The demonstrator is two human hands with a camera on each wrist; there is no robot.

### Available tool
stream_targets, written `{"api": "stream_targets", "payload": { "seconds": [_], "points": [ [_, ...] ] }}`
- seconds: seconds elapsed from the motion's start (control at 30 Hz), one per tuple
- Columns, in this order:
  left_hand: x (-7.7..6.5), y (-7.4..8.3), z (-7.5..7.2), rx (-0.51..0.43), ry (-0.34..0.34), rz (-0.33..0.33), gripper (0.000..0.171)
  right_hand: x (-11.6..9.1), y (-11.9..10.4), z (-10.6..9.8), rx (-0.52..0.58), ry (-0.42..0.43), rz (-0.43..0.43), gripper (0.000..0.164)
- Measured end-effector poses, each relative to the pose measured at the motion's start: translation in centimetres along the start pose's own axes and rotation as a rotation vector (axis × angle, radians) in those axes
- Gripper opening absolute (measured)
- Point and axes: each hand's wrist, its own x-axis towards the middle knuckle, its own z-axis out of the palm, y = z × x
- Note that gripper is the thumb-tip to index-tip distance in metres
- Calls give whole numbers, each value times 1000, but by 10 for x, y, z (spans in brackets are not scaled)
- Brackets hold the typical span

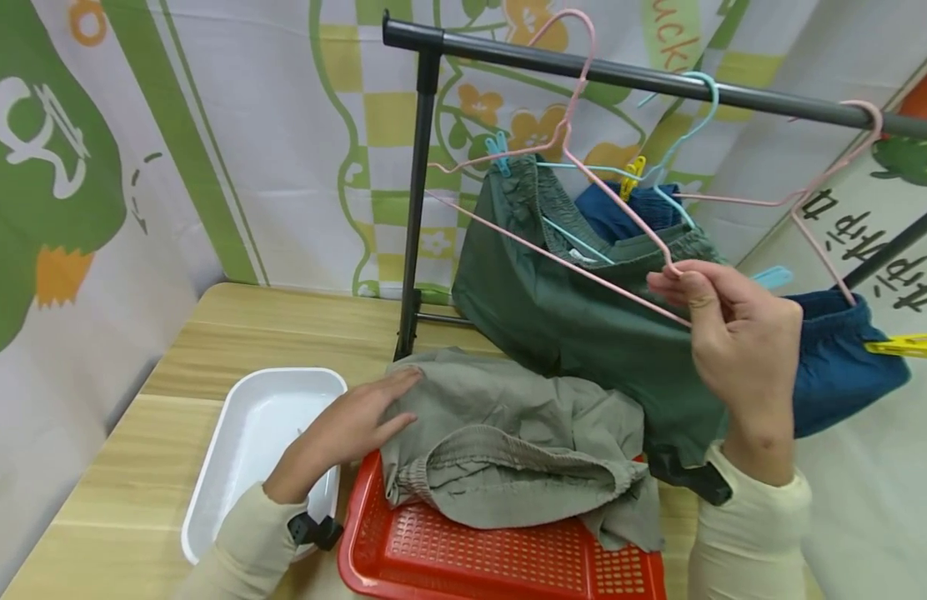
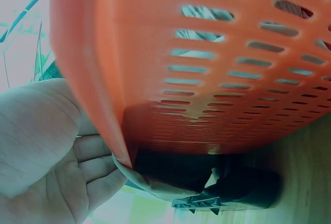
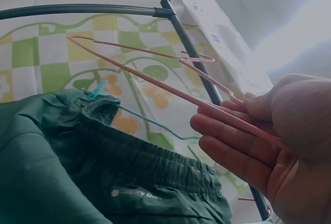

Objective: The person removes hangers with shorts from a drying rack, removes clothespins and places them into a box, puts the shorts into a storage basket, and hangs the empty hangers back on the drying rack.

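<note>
My right hand (image 1: 749, 342) pinches one lower corner of an unladen pink hanger (image 1: 621, 196) between thumb and fingers. In the head view the hanger's hook overlaps the black rail. In the right wrist view the hanger's long bar (image 3: 155, 85) runs across the palm. Khaki-grey shorts (image 1: 508, 400) lie bunched over a red plastic basket (image 1: 478, 542), their elastic waist gaping towards me. My left hand (image 1: 358, 421) rests at the left edge of these shorts, fingers extended on the cloth. Close by in the left wrist view is the basket's rim (image 2: 93, 69).
Dark green shorts (image 1: 568, 308) hang from a turquoise hanger (image 1: 707, 108) behind the basket. Blue shorts (image 1: 831, 367) with a yellow clip (image 1: 909, 345) hang at the right. The rack's post (image 1: 418, 208) stands on the wooden table (image 1: 118, 475). A white tray (image 1: 231, 442) sits at left.
</note>
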Motion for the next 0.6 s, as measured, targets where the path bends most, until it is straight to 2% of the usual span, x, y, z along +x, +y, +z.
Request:
{"api": "stream_targets", "payload": {
  "seconds": [0.3, 0.47, 0.6],
  "points": [
    [4, -1, -4, 18, 25, -17, 53, -5, 6, 8, -25, -76, 6, 17],
    [8, -2, -5, 25, 17, -27, 53, -10, 9, 11, 36, -110, 28, 18],
    [14, -4, -4, 82, 1, -32, 56, -15, 9, 13, 76, -133, 54, 19]
  ]
}}
